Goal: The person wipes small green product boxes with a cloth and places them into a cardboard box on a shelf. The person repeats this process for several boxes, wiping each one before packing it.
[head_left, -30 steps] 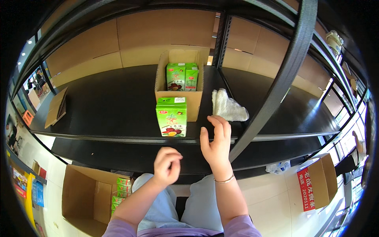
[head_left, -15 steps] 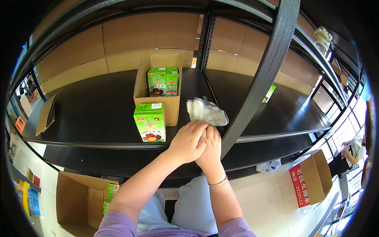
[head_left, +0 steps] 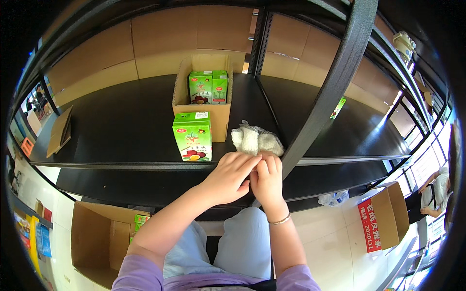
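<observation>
A crumpled white cloth with greyish mesh around it (head_left: 256,139) sits at the front edge of the black shelf (head_left: 116,126), beside a slanted post. My left hand (head_left: 232,175) and my right hand (head_left: 268,180) meet just below it, fingertips together and closed on its near end. Fingers hide that part of the cloth. My right wrist wears a bracelet (head_left: 280,220). To the left, a green carton with fruit pictures (head_left: 193,137) stands upright at the shelf edge. Behind it an open cardboard box (head_left: 221,119) holds more green cartons (head_left: 200,88).
The slanted black post (head_left: 335,82) rises right of my hands. Below left, a large open cardboard box (head_left: 92,237) contains green packs. Another green carton (head_left: 338,107) lies beyond the post. A cardboard box with a red panel (head_left: 388,218) and a person (head_left: 434,194) are at right.
My hands and the cloth have come slightly nearer to me relative to the shelf. My left hand has slid off the top of my right, so fingertips now meet. The view has shifted.
</observation>
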Motion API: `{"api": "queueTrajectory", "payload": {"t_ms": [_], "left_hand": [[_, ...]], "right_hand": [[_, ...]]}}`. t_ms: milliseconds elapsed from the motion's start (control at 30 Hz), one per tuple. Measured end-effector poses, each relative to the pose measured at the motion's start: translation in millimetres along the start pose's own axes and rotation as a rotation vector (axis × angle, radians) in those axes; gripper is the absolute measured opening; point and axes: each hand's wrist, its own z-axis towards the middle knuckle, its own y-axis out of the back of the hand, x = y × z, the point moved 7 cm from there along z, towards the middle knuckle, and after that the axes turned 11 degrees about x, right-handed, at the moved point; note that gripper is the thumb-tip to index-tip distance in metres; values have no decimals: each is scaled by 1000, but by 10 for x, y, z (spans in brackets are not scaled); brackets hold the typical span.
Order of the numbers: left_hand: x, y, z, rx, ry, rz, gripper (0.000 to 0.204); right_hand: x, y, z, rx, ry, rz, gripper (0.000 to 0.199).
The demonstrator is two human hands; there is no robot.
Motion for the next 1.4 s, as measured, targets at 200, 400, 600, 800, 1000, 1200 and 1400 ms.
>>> {"api": "queueTrajectory", "payload": {"t_ms": [200, 400, 600, 800, 1000, 1200, 1400], "left_hand": [[-153, 77, -197, -149, -41, 268, 64], [-295, 375, -250, -159, -37, 75, 31], [-345, 422, -345, 19, -112, -65, 29], [-171, 363, -522, 137, 104, -160, 37], [-1, 628, -662, -68, 126, -255, 26], [220, 1034, -860, -565, 73, -191, 17], [601, 1038, -919, -679, 187, -183, 26]], "right_hand": [[234, 277, -91, -42, 73, 76, 20], [295, 544, -163, 89, -63, 466, 27], [498, 438, -99, 560, -142, 718, 41], [562, 119, -256, 715, -201, 1067, 32], [517, 45, -228, 584, -369, 1357, 29], [-61, 438, -14, -395, -497, 1317, 28], [-4, 301, 246, -664, -430, 1246, 36]]}}
